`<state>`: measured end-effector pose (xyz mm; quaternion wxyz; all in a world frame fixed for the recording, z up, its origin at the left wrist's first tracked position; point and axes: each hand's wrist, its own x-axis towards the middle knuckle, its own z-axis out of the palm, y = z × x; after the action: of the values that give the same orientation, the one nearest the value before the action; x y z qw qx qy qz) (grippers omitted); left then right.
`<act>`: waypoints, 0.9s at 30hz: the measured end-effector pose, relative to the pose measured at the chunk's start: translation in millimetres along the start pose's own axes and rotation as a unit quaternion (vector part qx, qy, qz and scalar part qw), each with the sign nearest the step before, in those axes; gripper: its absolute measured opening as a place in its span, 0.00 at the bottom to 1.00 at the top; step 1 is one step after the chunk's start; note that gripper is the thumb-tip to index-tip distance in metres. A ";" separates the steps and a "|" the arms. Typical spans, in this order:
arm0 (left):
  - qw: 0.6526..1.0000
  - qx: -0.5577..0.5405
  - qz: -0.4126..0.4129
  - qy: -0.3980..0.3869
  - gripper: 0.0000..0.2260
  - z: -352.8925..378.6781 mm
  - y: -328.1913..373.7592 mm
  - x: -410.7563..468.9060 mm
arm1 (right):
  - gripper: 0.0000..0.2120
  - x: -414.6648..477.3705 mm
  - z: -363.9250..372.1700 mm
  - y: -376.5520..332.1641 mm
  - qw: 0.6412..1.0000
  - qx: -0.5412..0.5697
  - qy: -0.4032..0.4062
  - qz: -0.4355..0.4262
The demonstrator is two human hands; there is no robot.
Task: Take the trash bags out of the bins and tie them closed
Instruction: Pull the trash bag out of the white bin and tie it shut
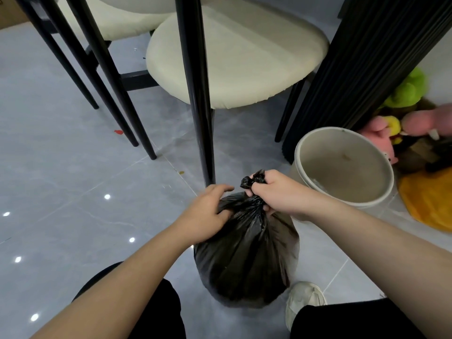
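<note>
A full black trash bag [247, 260] stands on the grey tiled floor between my knees. Its top is gathered into a twisted neck. My right hand [274, 192] grips that neck, and the bag's bunched end sticks out above my fingers. My left hand [208, 214] rests on the bag's left shoulder just below the neck, its fingers pinching a fold of plastic. A beige round bin [318, 189] stands to the right of the bag with no liner in it, only a few small bits inside.
A black chair leg [198, 99] stands right behind the bag, under a cream seat [244, 57]. More black chair legs stand at left. A fluted black table base [354, 69] rises behind the bin. Plush toys [401, 118] and a yellow cloth [428, 199] lie at right. My white shoe [303, 302] is beside the bag.
</note>
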<state>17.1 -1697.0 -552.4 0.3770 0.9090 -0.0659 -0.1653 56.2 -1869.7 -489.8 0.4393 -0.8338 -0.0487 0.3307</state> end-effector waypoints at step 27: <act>0.972 -0.198 0.119 0.054 0.10 11.8 21.1 13.2 | 0.10 -13.9 -15.7 -3.6 0.987 0.024 0.109 -0.119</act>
<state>25.4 -1723.0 -548.5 0.5691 0.8097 -0.1190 -0.0794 55.5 -1883.7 -473.7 0.4986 -0.8422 -0.0915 0.1838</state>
